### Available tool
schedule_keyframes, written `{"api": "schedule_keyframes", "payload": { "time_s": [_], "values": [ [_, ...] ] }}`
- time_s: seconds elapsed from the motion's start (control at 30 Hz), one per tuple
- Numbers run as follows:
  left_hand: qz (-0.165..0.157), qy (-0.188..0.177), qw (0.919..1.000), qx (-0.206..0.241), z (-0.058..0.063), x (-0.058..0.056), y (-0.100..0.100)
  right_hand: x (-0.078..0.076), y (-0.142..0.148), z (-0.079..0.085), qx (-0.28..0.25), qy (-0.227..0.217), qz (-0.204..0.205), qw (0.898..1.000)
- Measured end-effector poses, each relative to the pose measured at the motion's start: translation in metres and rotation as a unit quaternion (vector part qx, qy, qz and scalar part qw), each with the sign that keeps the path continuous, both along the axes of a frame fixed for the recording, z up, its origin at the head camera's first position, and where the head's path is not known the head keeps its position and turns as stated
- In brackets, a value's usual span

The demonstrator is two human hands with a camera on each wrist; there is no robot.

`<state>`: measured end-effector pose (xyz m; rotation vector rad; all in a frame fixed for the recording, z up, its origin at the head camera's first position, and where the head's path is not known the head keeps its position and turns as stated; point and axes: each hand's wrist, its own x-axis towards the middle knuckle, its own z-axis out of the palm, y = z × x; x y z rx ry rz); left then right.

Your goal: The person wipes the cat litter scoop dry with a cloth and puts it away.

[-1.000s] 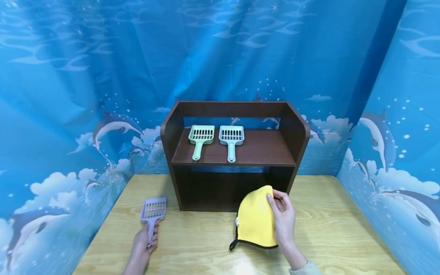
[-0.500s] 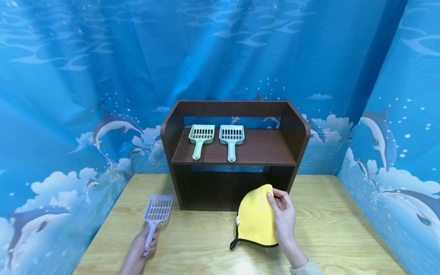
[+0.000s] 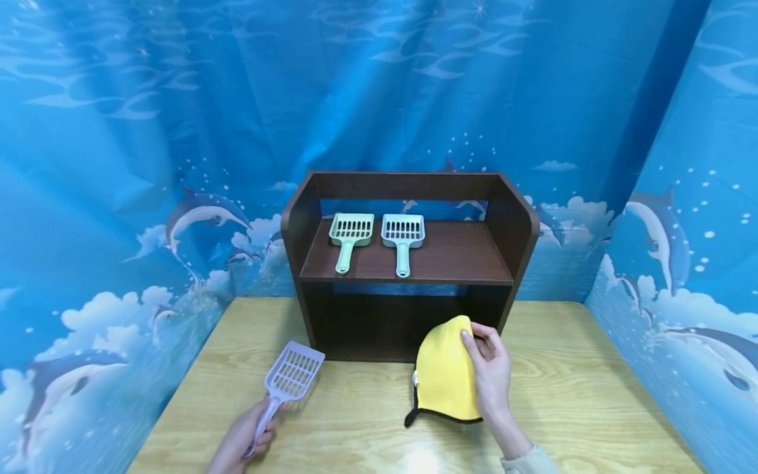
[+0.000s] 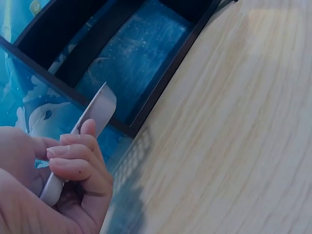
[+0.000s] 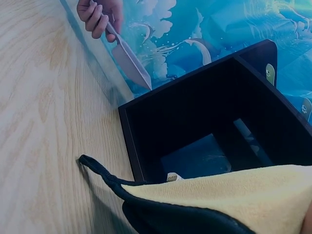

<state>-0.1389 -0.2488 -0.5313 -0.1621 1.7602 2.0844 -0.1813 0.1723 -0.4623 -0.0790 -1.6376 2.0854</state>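
My left hand (image 3: 249, 431) grips the handle of a lilac slotted litter scoop (image 3: 294, 370), its head pointing toward the shelf. In the left wrist view the fingers curl round the handle, and the scoop (image 4: 100, 107) is seen edge-on above the table. My right hand (image 3: 491, 368) pinches the upper edge of a yellow cloth (image 3: 447, 375) with black trim and a hanging loop, held up in front of the shelf's lower right part. In the right wrist view the cloth (image 5: 234, 187) spreads across the bottom, with only a sliver of the hand at the edge.
A dark brown two-tier shelf (image 3: 408, 280) stands at the table's back. On its upper board lie a green litter scoop (image 3: 351, 230) and a light blue litter scoop (image 3: 403, 230), handles forward. The wooden table (image 3: 568, 395) extends both sides. Blue dolphin-print curtains (image 3: 379, 85) surround it.
My left hand has turned the lilac scoop, its head swinging right and nearer the shelf's lower left corner. The right hand keeps the yellow cloth in nearly the same place. The view shifts slightly.
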Motion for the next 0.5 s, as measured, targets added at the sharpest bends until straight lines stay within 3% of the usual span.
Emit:
{"api": "schedule_keyframes", "payload": {
  "time_s": [0.3, 0.5],
  "values": [
    [-0.011, 0.020, 0.9980, -0.059, 0.004, -0.004, 0.029, 0.001, 0.004, 0.001, 0.014, 0.013, -0.002, 1.000],
    [-0.028, 0.050, 0.9949, -0.083, 0.008, -0.013, 0.052, 0.000, 0.007, 0.004, 0.027, 0.012, -0.005, 1.000]
  ]
}}
